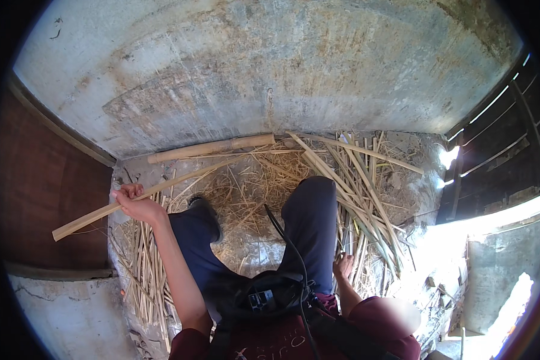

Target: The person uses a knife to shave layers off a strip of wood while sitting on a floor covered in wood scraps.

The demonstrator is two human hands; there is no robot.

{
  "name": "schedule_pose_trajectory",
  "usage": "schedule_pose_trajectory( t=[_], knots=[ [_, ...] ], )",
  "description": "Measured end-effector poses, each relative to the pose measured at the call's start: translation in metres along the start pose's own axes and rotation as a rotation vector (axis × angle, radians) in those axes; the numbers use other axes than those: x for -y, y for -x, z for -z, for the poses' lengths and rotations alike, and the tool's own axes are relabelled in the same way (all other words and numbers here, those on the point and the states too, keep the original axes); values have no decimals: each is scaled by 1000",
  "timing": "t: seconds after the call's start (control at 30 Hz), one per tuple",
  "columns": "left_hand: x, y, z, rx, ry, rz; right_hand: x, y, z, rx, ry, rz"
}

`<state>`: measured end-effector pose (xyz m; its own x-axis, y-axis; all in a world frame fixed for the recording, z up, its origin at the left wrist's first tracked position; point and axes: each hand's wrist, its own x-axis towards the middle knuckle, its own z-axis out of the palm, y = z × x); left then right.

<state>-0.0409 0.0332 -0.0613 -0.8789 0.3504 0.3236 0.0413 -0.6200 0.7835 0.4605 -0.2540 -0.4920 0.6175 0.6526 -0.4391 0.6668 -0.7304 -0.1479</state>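
Observation:
My left hand is raised at the left with its fingers curled around a long, pale bamboo strip. One end of the strip sticks out past the hand toward the brown panel; the other slants up to the straw near the wall. Low beside my right knee is my right hand, its fingers closed. A thin, light shape rises from that hand among the bamboo pieces, too small to name. Many split bamboo strips lie crossed in a pile to the right of my leg.
A thick bamboo pole lies along the foot of the stained wall. More strips are heaped at my left. Dry shavings cover the floor between my legs. A black cable hangs in front of me. Dark slats stand at the right.

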Motion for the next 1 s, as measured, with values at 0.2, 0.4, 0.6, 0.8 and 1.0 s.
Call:
schedule_pose_trajectory(
  t=[0.2,0.4,0.6,0.8,1.0],
  knots=[
    [7,5,-6,44,16,22,27,-39,-23,-51,-19,329],
    [16,2,-7,60,75,55,17,-117,-75,223,63,291],
    [6,0,-3,32,43,43,9,-136,-145,262,158,184],
    [0,1,1,36,22,31,15,-96,-149,155,47,-19],
    [13,-4,8,57,-27,3,-45,-51,-141,475,261,113]
  ],
)
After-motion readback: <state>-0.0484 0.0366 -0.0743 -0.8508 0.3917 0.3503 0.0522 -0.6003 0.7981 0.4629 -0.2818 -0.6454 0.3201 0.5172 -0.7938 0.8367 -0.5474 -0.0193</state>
